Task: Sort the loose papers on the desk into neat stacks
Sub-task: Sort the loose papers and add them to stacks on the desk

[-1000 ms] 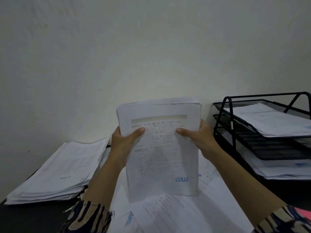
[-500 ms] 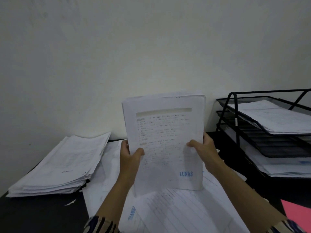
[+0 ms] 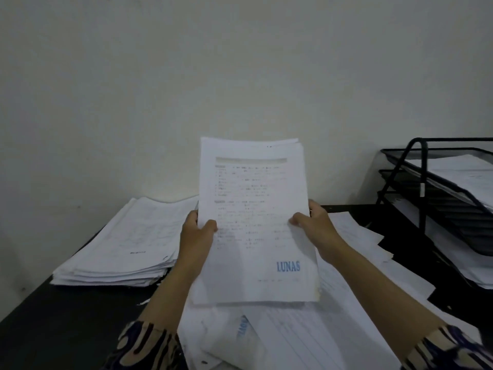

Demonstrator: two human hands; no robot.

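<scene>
The dark counter point(image 3: 66, 321) is only partly in order. Along its right edge a black wire tray rack point(image 3: 437, 198) already has sheets on its tiers, and by the back-left corner lies 1 thick stack point(image 3: 122, 244), reasonably squared though its edges fan a little. Across the middle, loose papers point(image 3: 333, 329) lie overlapping at odd angles, so I would judge the sorting about half done. Above them the person holds a bundle of sheets point(image 3: 253, 222) upright, stamped LUNAS in blue. The left hand point(image 3: 197, 236) and the right hand point(image 3: 314, 225) each grip a side edge, thumbs on the front, fingers curled behind.
</scene>
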